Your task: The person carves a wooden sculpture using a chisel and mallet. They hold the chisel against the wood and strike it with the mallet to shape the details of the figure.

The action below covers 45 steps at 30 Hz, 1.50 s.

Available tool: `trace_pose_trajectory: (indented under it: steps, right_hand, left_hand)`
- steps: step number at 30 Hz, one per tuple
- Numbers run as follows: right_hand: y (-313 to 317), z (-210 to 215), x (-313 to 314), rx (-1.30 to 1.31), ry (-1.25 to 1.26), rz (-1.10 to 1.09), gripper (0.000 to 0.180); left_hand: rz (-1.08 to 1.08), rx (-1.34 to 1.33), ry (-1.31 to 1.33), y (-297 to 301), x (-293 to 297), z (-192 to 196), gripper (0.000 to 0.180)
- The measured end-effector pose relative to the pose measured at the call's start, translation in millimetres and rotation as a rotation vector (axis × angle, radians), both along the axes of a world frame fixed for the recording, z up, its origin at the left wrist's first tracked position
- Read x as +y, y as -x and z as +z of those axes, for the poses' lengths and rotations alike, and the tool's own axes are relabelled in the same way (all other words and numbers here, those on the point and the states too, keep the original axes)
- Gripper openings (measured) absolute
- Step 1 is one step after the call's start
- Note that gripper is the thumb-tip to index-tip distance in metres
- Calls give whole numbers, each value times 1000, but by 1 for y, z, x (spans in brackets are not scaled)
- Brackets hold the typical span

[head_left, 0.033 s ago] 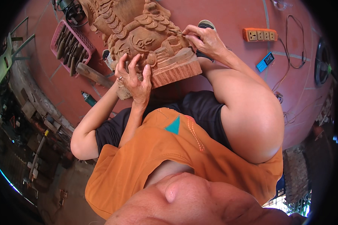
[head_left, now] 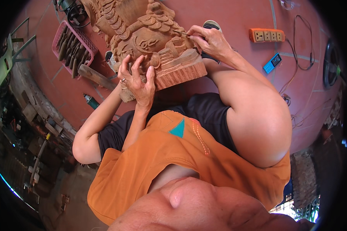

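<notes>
A brown wood carving (head_left: pixel 146 38) with raised scales, curls and a flat-cut base lies in front of me, its base end toward my body. My left hand (head_left: pixel 137 79), with a ring on one finger, rests on the carving's left side near the base, fingers spread and bent. On the opposite side, my right hand (head_left: pixel 208 40) pinches a thin, dark, rod-like tool (head_left: pixel 182 33), its tip against the carved surface. I cannot make out the tip's shape. Most of the tool is hidden by my fingers.
Left of the carving, a pink basket (head_left: pixel 92 52) holds several wooden-handled tools. A wooden mallet-like piece (head_left: pixel 96 76) lies beside it, near a green power tool (head_left: pixel 90 101). On the right are an orange power strip (head_left: pixel 266 35) with a cord and a blue phone (head_left: pixel 272 63).
</notes>
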State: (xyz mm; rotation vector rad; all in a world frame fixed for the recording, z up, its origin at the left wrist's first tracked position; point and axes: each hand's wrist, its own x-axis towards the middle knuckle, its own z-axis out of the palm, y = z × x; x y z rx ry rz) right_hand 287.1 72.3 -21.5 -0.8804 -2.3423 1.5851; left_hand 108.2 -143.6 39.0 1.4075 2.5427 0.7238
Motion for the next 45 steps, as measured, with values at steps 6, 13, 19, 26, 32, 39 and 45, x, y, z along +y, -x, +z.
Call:
trace_pose_trajectory:
  steps: [6, 13, 19, 26, 32, 39, 45]
  right_hand:
    - [3, -3, -4, 44, 52, -26, 15]
    - [9, -7, 5, 86, -24, -27, 14]
    - [1, 0, 9, -5, -173, 50, 11]
    - [1, -4, 4, 5, -56, 18, 12]
    - [9, -1, 2, -28, 49, -44, 14]
    - [-2, 5, 9, -43, -206, 53, 11]
    - [8, 0, 6, -26, -77, 5, 13]
  left_hand:
    - [-7, 0, 17, -1, -2, 1, 41]
    - [-6, 1, -2, 2, 1, -5, 40]
    - [-3, 18, -11, 2, 1, -6, 40]
    - [-7, 15, -7, 2, 1, -5, 40]
    - [-4, 11, -9, 2, 2, -4, 41]
    - [-2, 25, 2, 2, 1, -5, 40]
    - [-8, 5, 7, 2, 1, -4, 40]
